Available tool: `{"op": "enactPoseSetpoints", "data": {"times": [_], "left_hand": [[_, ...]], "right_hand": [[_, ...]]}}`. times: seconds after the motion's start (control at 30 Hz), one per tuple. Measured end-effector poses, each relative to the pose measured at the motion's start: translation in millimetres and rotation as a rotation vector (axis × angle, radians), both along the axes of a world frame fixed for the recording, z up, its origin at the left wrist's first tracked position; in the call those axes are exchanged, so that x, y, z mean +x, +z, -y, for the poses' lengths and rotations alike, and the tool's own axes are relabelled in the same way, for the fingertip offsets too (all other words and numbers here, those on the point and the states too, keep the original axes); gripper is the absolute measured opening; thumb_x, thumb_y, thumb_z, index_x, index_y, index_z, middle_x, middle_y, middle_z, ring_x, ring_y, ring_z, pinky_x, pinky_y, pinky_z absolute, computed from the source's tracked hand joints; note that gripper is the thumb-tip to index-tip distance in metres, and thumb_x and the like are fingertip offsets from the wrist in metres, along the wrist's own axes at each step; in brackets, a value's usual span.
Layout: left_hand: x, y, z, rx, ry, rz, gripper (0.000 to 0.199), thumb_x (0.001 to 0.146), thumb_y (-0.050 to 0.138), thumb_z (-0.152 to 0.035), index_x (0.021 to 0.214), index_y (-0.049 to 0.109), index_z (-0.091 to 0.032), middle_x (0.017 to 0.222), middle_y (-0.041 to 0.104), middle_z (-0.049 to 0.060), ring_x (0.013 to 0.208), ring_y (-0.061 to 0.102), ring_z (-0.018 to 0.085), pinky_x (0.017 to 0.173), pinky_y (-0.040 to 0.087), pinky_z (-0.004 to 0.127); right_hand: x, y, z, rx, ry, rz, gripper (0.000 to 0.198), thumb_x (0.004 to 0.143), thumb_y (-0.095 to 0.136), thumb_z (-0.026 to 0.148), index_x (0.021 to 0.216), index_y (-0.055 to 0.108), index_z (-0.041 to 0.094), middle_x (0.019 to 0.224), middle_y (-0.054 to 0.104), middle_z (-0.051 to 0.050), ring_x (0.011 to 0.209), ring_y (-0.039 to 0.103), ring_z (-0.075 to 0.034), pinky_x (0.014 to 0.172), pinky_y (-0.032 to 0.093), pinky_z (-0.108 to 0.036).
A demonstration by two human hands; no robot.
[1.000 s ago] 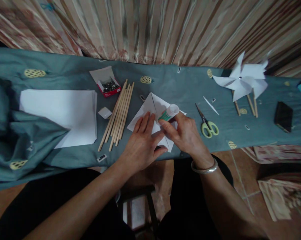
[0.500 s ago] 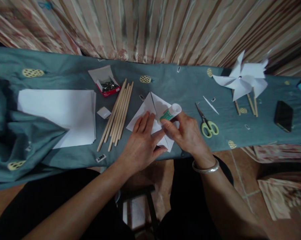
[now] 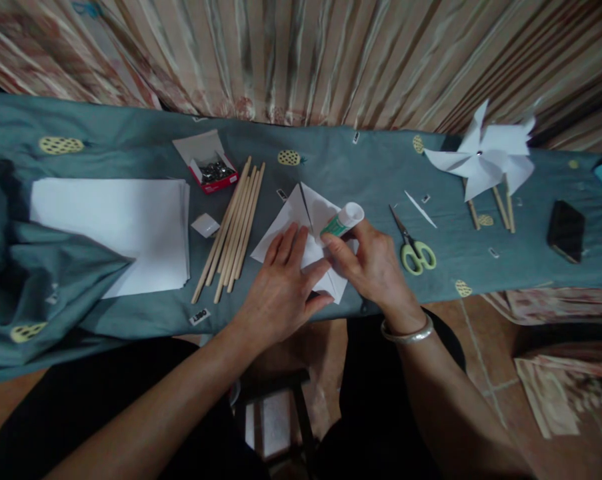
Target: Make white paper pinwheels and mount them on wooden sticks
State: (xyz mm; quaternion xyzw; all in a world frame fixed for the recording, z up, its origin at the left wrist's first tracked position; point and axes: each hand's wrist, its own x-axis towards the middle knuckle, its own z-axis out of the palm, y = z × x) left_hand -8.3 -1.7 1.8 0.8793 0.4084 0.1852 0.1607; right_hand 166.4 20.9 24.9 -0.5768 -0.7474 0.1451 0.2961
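A white paper square [image 3: 283,223] with slits cut in from its corners lies on the cloth near the table's front edge. My left hand [image 3: 287,283] rests flat on it, fingers outstretched, pressing it down. My right hand [image 3: 373,263], with a silver bangle at the wrist, is closed round a glue stick [image 3: 345,219], a white tube with a green label. It is tilted, its lower end at the paper's middle; my fingers hide whether the tip touches. Green-handled scissors [image 3: 415,250] lie right of my right hand, beside a thin white paper strip [image 3: 421,209].
Several wooden sticks [image 3: 233,230] lie left of the paper. Behind them stands an open red box [image 3: 215,175] of metal pins. A stack of white paper [image 3: 151,233] is at the left. Paper pinwheels [image 3: 485,160] on sticks and a dark phone [image 3: 565,230] lie at the right.
The glue stick and my right hand have shifted very slightly over the paper. My left hand stays in place on it. The whole view has drifted a little.
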Motion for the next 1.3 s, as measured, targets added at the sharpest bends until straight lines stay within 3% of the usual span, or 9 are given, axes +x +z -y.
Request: {"op": "enactPoseSetpoints", "data": {"times": [0.77, 1.03, 1.13, 1.3], "left_hand": [[1, -0.3, 0, -0.001, 0.005, 0.012, 0.049, 0.081, 0.07, -0.042, 0.124, 0.062, -0.02, 0.154, 0.034, 0.017, 0.145, 0.024, 0.042, 0.114, 0.028, 0.062], [1, -1.0, 0, 0.018, 0.003, -0.012, 0.052, 0.081, 0.069, -0.044, 0.126, 0.061, -0.02, 0.155, 0.033, 0.018, 0.145, 0.025, 0.042, 0.114, 0.028, 0.061], [0, -1.3, 0, 0.03, 0.007, -0.023, 0.055, 0.08, 0.071, -0.042, 0.13, 0.058, -0.021, 0.156, 0.031, 0.017, 0.145, 0.025, 0.042, 0.115, 0.028, 0.06], [-2, -3.7, -1, 0.028, -0.014, -0.029, 0.056, 0.082, 0.069, -0.044, 0.132, 0.057, -0.023, 0.157, 0.03, 0.018, 0.145, 0.023, 0.043, 0.114, 0.027, 0.061]], "right_hand": [[-9, -4, -6, -0.007, -0.039, -0.057, 0.029, 0.091, 0.055, 0.049, 0.087, 0.059, 0.021, 0.074, 0.064, -0.003, 0.069, 0.059, -0.018, 0.068, 0.047, -0.032], [-10, -1, -4, -0.107, -0.017, -0.148, 0.026, 0.088, 0.06, 0.045, 0.087, 0.062, 0.019, 0.076, 0.065, -0.002, 0.067, 0.058, -0.016, 0.065, 0.045, -0.03], [-5, -2, -1, -0.231, -0.016, -0.35, 0.028, 0.084, 0.065, 0.047, 0.083, 0.064, 0.019, 0.072, 0.064, 0.0, 0.065, 0.057, -0.014, 0.063, 0.045, -0.029], [13, -1, 5, -0.414, -0.102, -1.055, 0.029, 0.075, 0.075, 0.051, 0.083, 0.069, 0.023, 0.078, 0.068, 0.002, 0.068, 0.061, -0.011, 0.065, 0.053, -0.025]]}}
